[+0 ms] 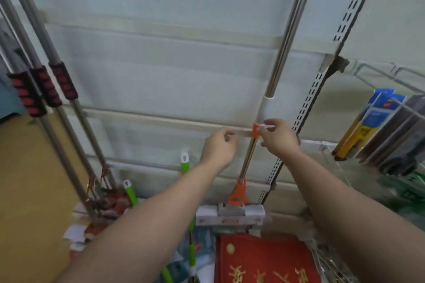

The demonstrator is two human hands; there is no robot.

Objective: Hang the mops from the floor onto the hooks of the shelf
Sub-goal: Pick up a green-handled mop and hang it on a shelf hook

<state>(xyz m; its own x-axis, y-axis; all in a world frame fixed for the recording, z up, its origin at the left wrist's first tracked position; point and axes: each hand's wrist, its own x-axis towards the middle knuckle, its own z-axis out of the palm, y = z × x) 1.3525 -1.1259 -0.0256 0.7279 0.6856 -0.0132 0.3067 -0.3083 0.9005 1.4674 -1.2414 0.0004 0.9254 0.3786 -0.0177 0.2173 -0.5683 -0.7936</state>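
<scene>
A steel-handled mop (289, 37) hangs upright against the pale back panel, its orange bracket and white wrapped head (230, 212) low down. An orange collar (256, 130) sits partway down the pole under a white sleeve. My right hand (277, 138) pinches a small white tab at that collar. My left hand (218, 148) is just left of the pole, fingers pinched at the end of a pale strip by the collar. Three mops with red-and-black grips (43, 86) hang at the left. Green-handled mops (185, 163) stand lower down.
A slotted white shelf upright (322, 76) runs diagonally right of the pole. Wire baskets with blue and yellow packaged goods (377, 122) sit on the right. A red box with gold characters (264, 259) lies below. A brown cardboard panel (30, 179) fills the left.
</scene>
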